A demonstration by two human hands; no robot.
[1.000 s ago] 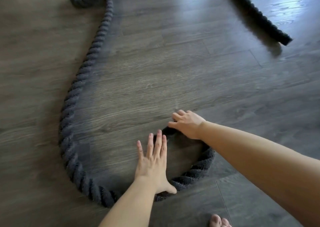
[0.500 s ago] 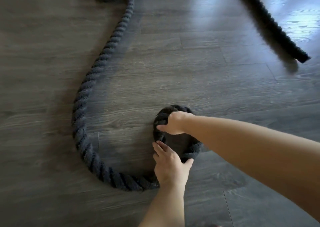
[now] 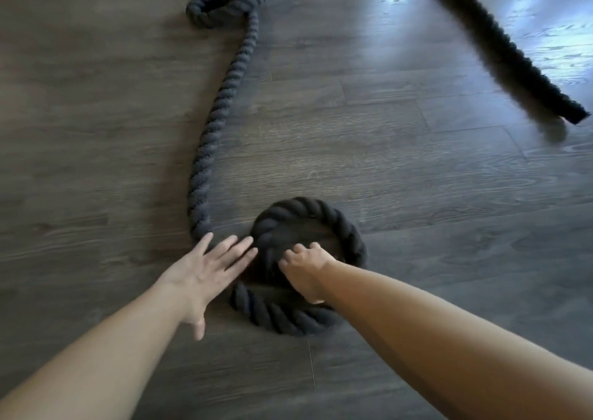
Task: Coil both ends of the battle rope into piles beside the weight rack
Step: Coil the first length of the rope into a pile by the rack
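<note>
A thick dark twisted battle rope (image 3: 210, 137) lies on the wood floor. Its near end is wound into a small ring (image 3: 349, 236) at the centre. My right hand (image 3: 305, 270) sits inside that ring, its fingers curled down on the rope's inner turn. Just left of the ring, my left hand (image 3: 205, 270) lies flat with fingers spread, fingertips against the rope. From there the rope runs up to a small loop (image 3: 210, 10) at the top. The other rope end (image 3: 500, 53) lies straight at the upper right. No weight rack is visible.
Dark grey wood-plank floor (image 3: 417, 169) fills the whole view, with bright window glare at the upper right. Bare floor separates the ring from the straight rope end (image 3: 574, 114).
The wide open curve of rope has closed into a tight ring. My left hand has gone from gripping the ring's near side to lying flat at its left. My right hand has moved inside the ring.
</note>
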